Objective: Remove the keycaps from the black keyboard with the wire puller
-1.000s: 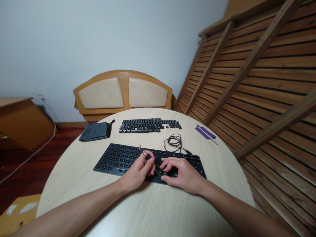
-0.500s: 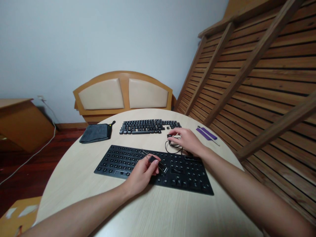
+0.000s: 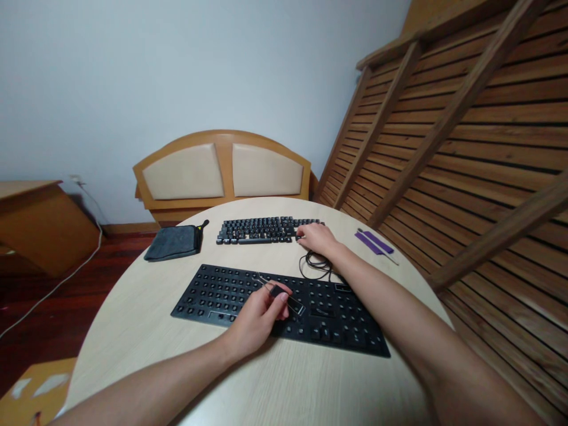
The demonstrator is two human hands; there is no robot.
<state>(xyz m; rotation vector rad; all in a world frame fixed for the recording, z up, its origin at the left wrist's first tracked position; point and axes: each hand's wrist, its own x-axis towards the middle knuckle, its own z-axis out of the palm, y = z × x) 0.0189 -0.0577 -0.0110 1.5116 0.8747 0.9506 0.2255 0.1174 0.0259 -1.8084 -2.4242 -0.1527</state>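
Note:
My left hand is closed around a keycap puller, a dark grip with wire loops sticking out at both ends. It is held above the middle of a black keyboard stripped of most keycaps, its bare switches exposed. Farther back on the table, loose black keycaps lie in rows like a keyboard layout. My right hand reaches over the right part of those rows, its fingertips pinched low on a small black keycap, mostly hidden by the fingers.
A coiled black cable lies behind the keyboard, under my right forearm. On the round table stand a dark grey pouch at left and purple strips with a thin tool at right. A slatted wooden frame leans at the right.
My right hand has moved away from me and slightly left, carrying the keycap from above the cable to the laid-out rows. My left hand stays over the keyboard with the puller.

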